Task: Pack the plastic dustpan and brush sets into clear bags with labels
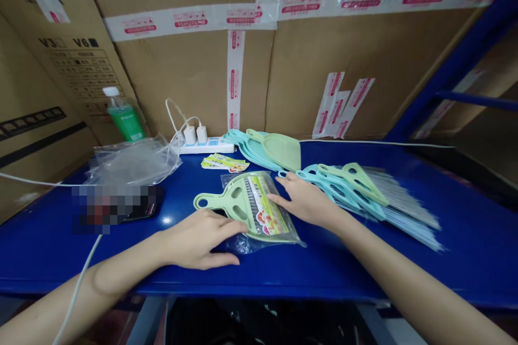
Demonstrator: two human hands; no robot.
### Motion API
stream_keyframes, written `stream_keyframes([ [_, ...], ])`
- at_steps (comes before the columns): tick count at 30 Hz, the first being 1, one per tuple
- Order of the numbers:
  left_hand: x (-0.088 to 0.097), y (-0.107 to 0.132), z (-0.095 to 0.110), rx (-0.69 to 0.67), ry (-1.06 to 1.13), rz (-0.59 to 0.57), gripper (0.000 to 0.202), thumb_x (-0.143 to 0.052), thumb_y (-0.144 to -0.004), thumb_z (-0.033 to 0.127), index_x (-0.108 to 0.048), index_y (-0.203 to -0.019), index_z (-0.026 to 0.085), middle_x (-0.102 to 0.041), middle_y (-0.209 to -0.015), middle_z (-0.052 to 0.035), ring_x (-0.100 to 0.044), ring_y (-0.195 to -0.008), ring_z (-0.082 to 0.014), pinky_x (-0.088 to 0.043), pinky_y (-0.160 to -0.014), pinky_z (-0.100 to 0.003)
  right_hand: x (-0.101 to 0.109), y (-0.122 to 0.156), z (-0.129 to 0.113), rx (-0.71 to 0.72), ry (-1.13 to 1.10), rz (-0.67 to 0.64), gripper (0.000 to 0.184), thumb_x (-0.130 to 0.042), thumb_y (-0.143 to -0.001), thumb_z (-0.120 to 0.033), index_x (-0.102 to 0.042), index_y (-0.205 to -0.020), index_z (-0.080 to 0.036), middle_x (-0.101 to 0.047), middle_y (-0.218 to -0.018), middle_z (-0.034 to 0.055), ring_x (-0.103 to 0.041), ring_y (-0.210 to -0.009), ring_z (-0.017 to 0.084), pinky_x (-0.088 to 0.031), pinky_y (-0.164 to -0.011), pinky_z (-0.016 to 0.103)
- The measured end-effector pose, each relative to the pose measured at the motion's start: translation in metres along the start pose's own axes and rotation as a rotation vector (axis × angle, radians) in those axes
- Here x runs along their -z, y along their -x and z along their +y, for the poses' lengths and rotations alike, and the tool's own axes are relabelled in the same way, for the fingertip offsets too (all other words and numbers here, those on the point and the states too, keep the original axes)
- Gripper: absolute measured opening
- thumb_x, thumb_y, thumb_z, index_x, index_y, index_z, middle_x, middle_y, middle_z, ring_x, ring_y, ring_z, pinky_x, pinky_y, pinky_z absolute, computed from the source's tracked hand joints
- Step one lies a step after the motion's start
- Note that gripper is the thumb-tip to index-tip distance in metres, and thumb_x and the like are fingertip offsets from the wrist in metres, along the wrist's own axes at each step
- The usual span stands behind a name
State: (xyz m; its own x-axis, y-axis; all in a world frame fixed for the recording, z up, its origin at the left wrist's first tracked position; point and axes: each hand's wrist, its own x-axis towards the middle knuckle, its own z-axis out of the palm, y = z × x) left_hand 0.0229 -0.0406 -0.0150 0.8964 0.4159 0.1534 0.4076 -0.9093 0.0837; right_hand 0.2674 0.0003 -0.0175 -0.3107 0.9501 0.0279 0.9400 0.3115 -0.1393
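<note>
A pale green dustpan (232,202) and its small brush (247,197) lie together in a clear plastic bag (293,237), with a printed yellow-green card (267,210) on top. The handle, with its ring end, points left. My left hand (204,240) rests along the near left side, fingertips on the dustpan's edge, thumb apart on the table side. On the other side my right hand (305,199) touches the bag and card with its fingers spread. Neither hand is closed around anything.
Blue and green dustpans (281,151) are stacked behind, and several brushes (352,186) lie at the right. Loose cards (224,163), clear bags (133,161), a power strip (210,145) and a green bottle (125,118) stand or lie farther back on the blue table (332,275).
</note>
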Motion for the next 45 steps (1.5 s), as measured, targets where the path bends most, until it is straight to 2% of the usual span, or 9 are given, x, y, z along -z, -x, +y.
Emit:
stream_keyframes([
  [5,-0.001,-0.001,0.000,0.016,-0.027,-0.033,0.022,-0.049,-0.092,0.029,-0.046,-0.111,0.019,-0.068,-0.090,-0.0036,-0.063,-0.069,-0.0164,-0.042,-0.062,-0.026,-0.001,-0.001,0.005,0.060,-0.178,-0.023,0.045,-0.055,-0.082,-0.049,-0.063,-0.107,-0.013,-0.058,-0.098,0.0141,-0.060,-0.086,0.027,-0.047,-0.077,0.038],
  [11,0.000,0.000,-0.001,0.016,0.011,-0.017,0.021,-0.050,-0.091,0.027,-0.049,-0.110,0.019,-0.068,-0.085,-0.0025,-0.062,-0.065,-0.0152,-0.042,-0.060,-0.025,-0.006,-0.008,0.014,0.128,-0.414,-0.077,0.063,-0.059,-0.077,-0.053,-0.056,-0.123,-0.010,-0.056,-0.106,0.0155,-0.056,-0.096,0.027,-0.048,-0.081,0.040],
  [16,-0.001,0.002,-0.002,0.001,0.037,0.030,0.022,-0.045,-0.094,0.030,-0.053,-0.110,0.018,-0.067,-0.075,-0.0011,-0.060,-0.058,-0.0129,-0.041,-0.056,-0.023,-0.003,-0.006,0.011,0.224,-0.470,-0.090,0.046,-0.044,-0.088,-0.039,-0.057,-0.126,-0.016,-0.058,-0.114,0.0127,-0.053,-0.106,0.027,-0.046,-0.088,0.042],
  [21,0.000,0.001,-0.002,-0.049,0.024,0.130,0.024,-0.037,-0.097,0.022,-0.057,-0.108,0.018,-0.070,-0.082,-0.0022,-0.062,-0.066,-0.0130,-0.043,-0.060,-0.024,-0.007,-0.003,0.007,0.223,-0.333,-0.033,0.041,-0.042,-0.088,-0.024,-0.056,-0.127,-0.019,-0.054,-0.124,0.0139,-0.042,-0.123,0.030,-0.038,-0.098,0.050],
  [28,-0.001,-0.002,0.000,-0.025,0.012,0.182,0.021,-0.038,-0.096,0.020,-0.058,-0.092,0.019,-0.060,-0.074,0.0002,-0.053,-0.059,-0.0106,-0.038,-0.054,-0.021,-0.011,-0.004,0.009,0.292,-0.449,-0.071,0.046,-0.053,-0.085,-0.028,-0.052,-0.130,-0.019,-0.049,-0.134,0.0140,-0.037,-0.128,0.028,-0.028,-0.106,0.054],
  [31,-0.002,-0.002,0.002,-0.032,-0.042,0.179,0.023,-0.034,-0.097,0.019,-0.056,-0.091,0.018,-0.057,-0.073,-0.0003,-0.051,-0.059,-0.0112,-0.037,-0.053,-0.021,-0.010,-0.005,0.009,0.307,-0.612,-0.126,0.046,-0.052,-0.085,-0.027,-0.051,-0.130,-0.019,-0.044,-0.140,0.0128,-0.032,-0.133,0.026,-0.032,-0.104,0.051],
  [36,-0.009,0.000,0.007,-0.047,-0.180,0.219,0.027,-0.027,-0.097,0.016,-0.053,-0.089,0.017,-0.056,-0.071,-0.0011,-0.049,-0.056,-0.0120,-0.037,-0.051,-0.023,-0.007,-0.005,0.008,0.303,-0.920,-0.156,0.043,-0.053,-0.085,-0.029,-0.052,-0.127,-0.021,-0.048,-0.137,0.0097,-0.045,-0.123,0.024,-0.038,-0.100,0.047],
  [40,-0.015,0.001,0.010,-0.062,-0.309,0.272,0.028,-0.026,-0.096,0.012,-0.052,-0.088,0.016,-0.056,-0.070,-0.0015,-0.048,-0.053,-0.0131,-0.038,-0.049,-0.025,-0.004,-0.002,0.006,0.293,-1.045,-0.132,0.041,-0.055,-0.083,-0.027,-0.053,-0.123,-0.021,-0.053,-0.132,0.0088,-0.050,-0.116,0.024,-0.036,-0.102,0.048],
  [45,-0.020,0.001,0.013,-0.078,-0.397,0.301,0.030,-0.025,-0.095,0.009,-0.053,-0.085,0.016,-0.054,-0.066,-0.0011,-0.049,-0.051,-0.0130,-0.039,-0.047,-0.025,-0.003,-0.001,0.005,0.288,-1.153,-0.183,0.038,-0.059,-0.079,-0.025,-0.054,-0.116,-0.019,-0.056,-0.123,0.0083,-0.055,-0.109,0.023,-0.044,-0.094,0.044],
])
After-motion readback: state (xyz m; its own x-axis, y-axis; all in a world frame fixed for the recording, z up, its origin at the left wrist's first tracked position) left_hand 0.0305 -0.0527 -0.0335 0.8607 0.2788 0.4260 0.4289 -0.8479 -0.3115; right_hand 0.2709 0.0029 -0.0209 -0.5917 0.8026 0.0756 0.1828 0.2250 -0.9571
